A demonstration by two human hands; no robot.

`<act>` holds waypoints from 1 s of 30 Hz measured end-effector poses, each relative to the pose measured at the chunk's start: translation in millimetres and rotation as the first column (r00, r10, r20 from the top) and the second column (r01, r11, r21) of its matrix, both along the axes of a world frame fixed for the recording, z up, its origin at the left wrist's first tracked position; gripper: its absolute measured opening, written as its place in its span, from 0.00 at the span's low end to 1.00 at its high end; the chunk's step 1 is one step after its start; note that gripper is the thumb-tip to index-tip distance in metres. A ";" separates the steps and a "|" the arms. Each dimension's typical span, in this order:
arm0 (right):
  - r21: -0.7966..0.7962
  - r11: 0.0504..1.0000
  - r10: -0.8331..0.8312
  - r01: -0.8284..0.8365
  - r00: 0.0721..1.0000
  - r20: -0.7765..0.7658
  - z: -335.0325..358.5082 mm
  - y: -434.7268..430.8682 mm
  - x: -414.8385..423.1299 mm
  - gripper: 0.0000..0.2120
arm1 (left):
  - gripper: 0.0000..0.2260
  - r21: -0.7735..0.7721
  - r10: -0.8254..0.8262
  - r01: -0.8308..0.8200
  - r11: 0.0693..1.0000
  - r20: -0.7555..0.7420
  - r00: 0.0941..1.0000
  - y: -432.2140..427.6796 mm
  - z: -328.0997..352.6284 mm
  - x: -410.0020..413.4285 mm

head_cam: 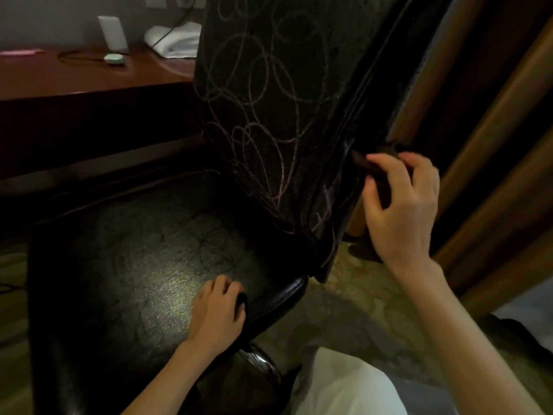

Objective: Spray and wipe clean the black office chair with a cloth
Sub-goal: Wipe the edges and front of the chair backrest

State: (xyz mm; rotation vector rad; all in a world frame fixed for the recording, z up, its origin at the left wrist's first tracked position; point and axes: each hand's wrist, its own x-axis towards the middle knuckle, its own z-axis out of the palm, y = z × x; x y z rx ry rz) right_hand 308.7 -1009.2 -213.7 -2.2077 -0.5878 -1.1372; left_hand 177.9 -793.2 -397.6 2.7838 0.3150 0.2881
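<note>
Curling round the cloth [360, 161], right hand [404, 211] fingers [386, 159].

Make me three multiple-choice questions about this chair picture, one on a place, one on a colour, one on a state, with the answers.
1. Where does the left hand rest? A) on a keyboard B) on the chair seat C) on a windowsill
2. What colour are the scribbles on the backrest? A) pale pink B) green C) blue
3. What is the right hand doing? A) hanging idle B) gripping a dark cloth C) holding a spray bottle
Answers: 1 B, it lies near the seat's edge. 2 A, pinkish loops cover the black backrest. 3 B, its fingers curl round the cloth at the backrest's edge.
</note>
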 end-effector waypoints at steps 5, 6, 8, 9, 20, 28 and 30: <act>-0.200 0.976 -0.072 0.085 0.995 0.072 -24.0 6.8 20.3 0.15 | 0.14 0.052 0.062 -0.059 0.997 -0.056 0.997 -4.4 -0.7 5.5; -0.217 0.973 -0.073 0.084 0.996 0.058 -38.7 5.5 19.0 0.16 | 0.15 0.059 0.065 -0.062 0.996 -0.061 0.996 -4.7 -1.8 5.5; -0.271 0.960 -0.074 0.077 0.997 0.023 -74.2 3.6 14.9 0.16 | 0.16 0.073 0.069 -0.065 0.995 -0.062 0.996 -4.3 -4.2 5.2; -0.312 0.947 -0.083 0.081 0.997 0.007 -93.4 2.7 12.4 0.15 | 0.16 0.077 0.068 -0.063 0.995 -0.056 0.996 -3.9 -5.3 5.5; -0.161 0.987 -0.037 0.016 0.991 -0.129 -114.5 -4.0 -13.1 0.15 | 0.15 0.105 0.084 -0.081 0.991 -0.027 0.996 -3.9 -7.2 8.3; -0.291 0.953 -0.103 0.086 0.994 -0.044 -158.1 4.6 6.0 0.17 | 0.14 0.084 0.124 -0.122 0.989 -0.016 0.992 -7.0 -9.0 6.5; -0.376 0.924 -0.123 0.067 0.985 -0.125 -202.4 3.6 2.5 0.22 | 0.14 0.086 0.143 -0.144 0.986 0.011 0.990 -9.5 -11.2 5.3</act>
